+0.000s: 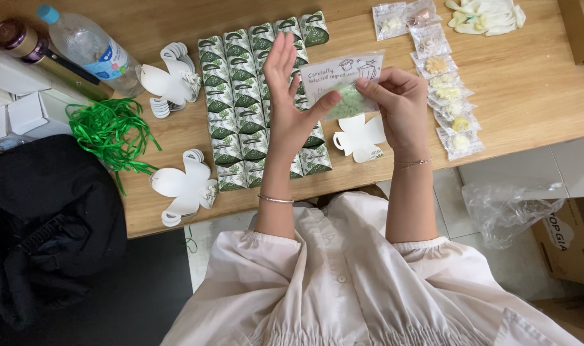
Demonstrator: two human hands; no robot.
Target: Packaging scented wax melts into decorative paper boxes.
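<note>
- Wooden table (535,83) spans the upper part of the frame; person in a pale shirt at lower centre.
- Black bag (48,224) fills the lower left, overlapping the table edge.
- Block of green leaf-print boxes (241,109) in rows at centre, behind the left forearm.
- Loose green ribbon (109,131) at left centre; clear water bottle (90,48) above it, upper left.
- White flat cut-outs (183,182) lie left of the boxes; one more, cut-out blank (359,136), just below the hands.
- Column of small filled packets (442,90) runs down the upper right.
- Left hand (292,96): fingers spread and upright, thumb pressed against the sachet's lower left.
- Right hand (401,102): fingers curled, pinching the sachet's right edge.
- Clear sachet (343,83) with green contents, held between both hands above the boxes, centre frame.
</note>
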